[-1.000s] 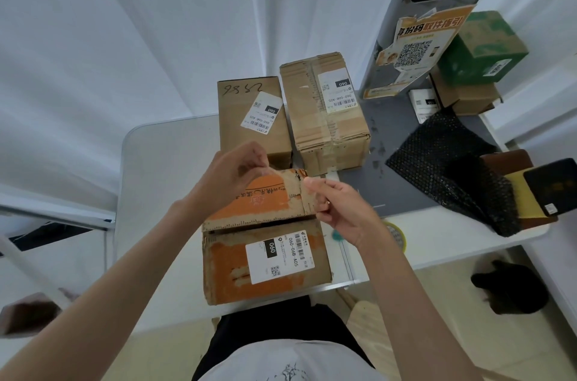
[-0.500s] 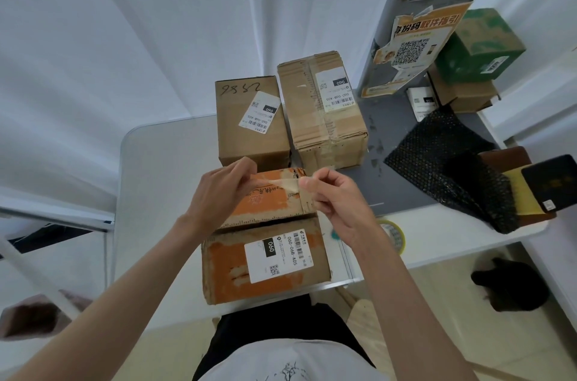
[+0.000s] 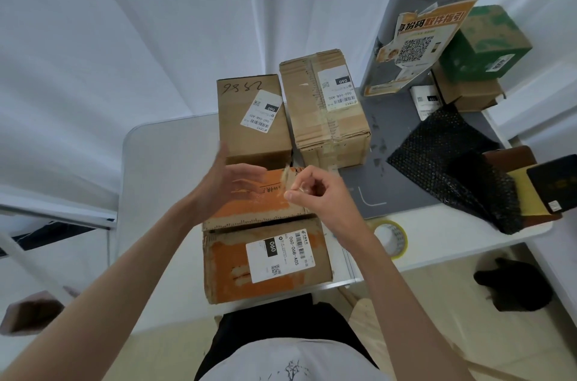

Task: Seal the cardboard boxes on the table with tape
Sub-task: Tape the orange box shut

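An orange and brown cardboard box (image 3: 265, 259) with a white label lies at the table's near edge, its top flap raised. My left hand (image 3: 231, 185) hovers over the flap with fingers spread and holds nothing. Over the flap's right end, my right hand (image 3: 318, 198) pinches a short strip of tan tape (image 3: 285, 182) between thumb and fingertips. A roll of clear tape (image 3: 390, 238) lies flat on the table just right of my right wrist.
Two taped brown boxes (image 3: 253, 118) (image 3: 324, 106) stand side by side behind the orange one on the white table (image 3: 162, 168). On the right are a grey mat (image 3: 390, 190), black bubble wrap (image 3: 452, 168) and a green box (image 3: 484, 43).
My left hand let go of the tape strip and opened, drawing back to the left. My right hand kept its pinch on the strip and dropped slightly toward the flap.
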Tool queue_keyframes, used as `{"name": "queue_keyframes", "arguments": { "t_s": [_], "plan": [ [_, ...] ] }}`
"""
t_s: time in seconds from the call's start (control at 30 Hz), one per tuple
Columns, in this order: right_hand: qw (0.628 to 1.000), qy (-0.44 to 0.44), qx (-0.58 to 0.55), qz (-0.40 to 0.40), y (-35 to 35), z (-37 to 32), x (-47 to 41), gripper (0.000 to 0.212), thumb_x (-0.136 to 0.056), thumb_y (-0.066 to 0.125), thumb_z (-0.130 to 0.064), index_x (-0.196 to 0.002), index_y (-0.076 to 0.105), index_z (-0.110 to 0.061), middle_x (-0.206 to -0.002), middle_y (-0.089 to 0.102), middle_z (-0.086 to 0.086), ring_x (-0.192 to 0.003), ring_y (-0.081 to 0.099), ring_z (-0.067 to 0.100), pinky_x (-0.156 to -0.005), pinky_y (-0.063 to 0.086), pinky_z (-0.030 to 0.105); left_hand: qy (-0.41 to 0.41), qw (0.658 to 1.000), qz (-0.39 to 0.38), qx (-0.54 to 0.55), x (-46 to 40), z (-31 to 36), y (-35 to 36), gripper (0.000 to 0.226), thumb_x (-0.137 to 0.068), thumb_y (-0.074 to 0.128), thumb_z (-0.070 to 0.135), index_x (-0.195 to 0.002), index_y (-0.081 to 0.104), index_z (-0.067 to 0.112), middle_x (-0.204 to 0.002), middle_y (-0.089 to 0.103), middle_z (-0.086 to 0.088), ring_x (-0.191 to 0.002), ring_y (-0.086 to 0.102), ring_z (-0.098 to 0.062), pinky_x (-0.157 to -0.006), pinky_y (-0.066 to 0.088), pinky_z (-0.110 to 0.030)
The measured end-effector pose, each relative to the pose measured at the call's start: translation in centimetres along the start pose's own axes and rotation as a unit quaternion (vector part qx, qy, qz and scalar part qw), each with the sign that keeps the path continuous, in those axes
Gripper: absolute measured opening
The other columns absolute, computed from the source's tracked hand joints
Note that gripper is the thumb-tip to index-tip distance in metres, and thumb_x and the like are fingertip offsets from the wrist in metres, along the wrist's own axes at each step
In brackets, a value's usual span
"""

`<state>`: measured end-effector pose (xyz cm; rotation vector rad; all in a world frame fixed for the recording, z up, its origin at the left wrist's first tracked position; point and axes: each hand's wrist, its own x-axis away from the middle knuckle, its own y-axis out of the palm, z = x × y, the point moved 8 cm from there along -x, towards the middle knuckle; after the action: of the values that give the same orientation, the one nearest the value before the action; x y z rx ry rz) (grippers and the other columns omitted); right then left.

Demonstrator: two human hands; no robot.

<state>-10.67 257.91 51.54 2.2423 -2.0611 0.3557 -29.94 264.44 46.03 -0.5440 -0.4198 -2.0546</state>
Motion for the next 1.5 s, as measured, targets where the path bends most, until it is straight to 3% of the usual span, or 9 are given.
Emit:
{"name": "queue_keyframes", "arguments": {
  "t_s": [0.17,0.3,0.43,0.63,0.8,1.03,1.2,1.4,1.5],
  "plan": [
    [1.000,0.024,-0.005,-0.007,0.5,1.4,0.2,0.015,-0.085,0.080,-0.023,-0.083,0.065,-0.026,-0.067,0.052,-0.022,-0.069,0.050,-0.001,-0.072,0.041,0.022,-0.029,0.996,-0.062,-0.053,-1.5,0.1,3.3,0.085,-0.086,0.043,0.082,-0.132,0.063,0.014,-0.122,0.071,-0.009,-0.116,0.067,-0.026,-0.100,0.054,-0.039],
    [0.999,0.032,-0.004,-0.004,-0.2,2.1,0.5,0.015,-0.086,0.079,-0.024,-0.083,0.065,-0.026,-0.067,0.050,-0.018,-0.069,0.049,0.003,-0.072,0.042,0.027,-0.028,0.998,-0.053,-0.024,-2.5,-0.6,3.0,0.042,-0.094,0.064,0.044,-0.121,0.070,0.012,-0.113,0.072,-0.013,-0.110,0.069,-0.029,-0.090,0.058,-0.032],
    [0.998,0.052,-0.025,0.001,-0.8,3.1,0.8,0.014,-0.086,0.079,-0.025,-0.083,0.065,-0.025,-0.067,0.048,-0.014,-0.069,0.047,0.007,-0.071,0.042,0.027,-0.010,0.999,-0.039,0.030,-3.3,-0.5,3.1,0.021,-0.089,0.074,0.029,-0.102,0.075,0.013,-0.108,0.073,-0.013,-0.104,0.071,-0.027,-0.082,0.058,-0.028],
    [0.975,0.154,-0.141,0.071,-1.9,7.0,1.9,0.006,-0.090,0.074,-0.012,-0.095,0.069,-0.011,-0.068,0.061,-0.003,-0.064,0.051,0.011,-0.061,0.041,0.025,0.014,0.998,-0.023,0.052,-4.5,0.6,3.1,0.015,-0.089,0.073,0.020,-0.096,0.067,0.008,-0.108,0.069,-0.015,-0.099,0.069,-0.026,-0.085,0.058,-0.031],
    [0.929,0.254,-0.242,0.117,-2.2,9.9,2.5,0.011,-0.088,0.074,-0.002,-0.098,0.076,-0.007,-0.076,0.072,0.005,-0.065,0.057,0.013,-0.059,0.049,0.022,0.003,0.995,-0.024,-0.101,-6.3,2.3,3.5,0.007,-0.095,0.067,0.010,-0.094,0.062,0.006,-0.094,0.068,-0.014,-0.091,0.068,-0.026,-0.086,0.059,-0.033],
    [0.894,0.287,-0.285,0.191,-2.1,11.0,2.0,0.021,-0.082,0.080,-0.001,-0.101,0.073,-0.005,-0.082,0.077,0.008,-0.066,0.069,0.011,-0.061,0.056,0.020,0.029,0.971,0.007,-0.236,-9.7,4.6,4.6,0.010,-0.092,0.072,0.009,-0.088,0.063,0.006,-0.074,0.067,-0.003,-0.072,0.063,-0.016,-0.081,0.057,-0.035],
    [0.877,0.298,-0.302,0.224,-2.9,11.4,2.0,0.040,-0.079,0.082,0.001,-0.110,0.057,-0.005,-0.086,0.077,0.016,-0.073,0.074,0.020,-0.065,0.059,0.024,0.026,0.964,0.019,-0.266,-11.1,5.1,3.9,0.011,-0.092,0.072,0.007,-0.087,0.063,0.008,-0.075,0.067,-0.004,-0.066,0.065,-0.009,-0.069,0.056,-0.023],
    [0.912,0.325,-0.140,0.207,-3.3,11.3,2.0,0.035,-0.073,0.090,-0.017,-0.099,0.066,-0.013,-0.073,0.074,-0.007,-0.065,0.068,0.004,-0.060,0.052,0.023,0.022,0.954,0.008,-0.299,-11.5,4.5,3.5,0.013,-0.091,0.075,0.011,-0.092,0.065,0.002,-0.078,0.069,-0.007,-0.072,0.067,-0.015,-0.077,0.059,-0.030],
    [0.920,0.313,-0.105,0.211,-3.3,11.1,1.6,0.035,-0.073,0.089,-0.019,-0.094,0.061,-0.017,-0.076,0.072,-0.003,-0.076,0.066,0.009,-0.068,0.044,0.027,0.026,0.951,0.018,-0.308,-11.5,4.1,3.2,0.014,-0.091,0.075,0.013,-0.092,0.066,0.002,-0.081,0.071,-0.010,-0.077,0.069,-0.020,-0.084,0.061,-0.037]
  ]
}}
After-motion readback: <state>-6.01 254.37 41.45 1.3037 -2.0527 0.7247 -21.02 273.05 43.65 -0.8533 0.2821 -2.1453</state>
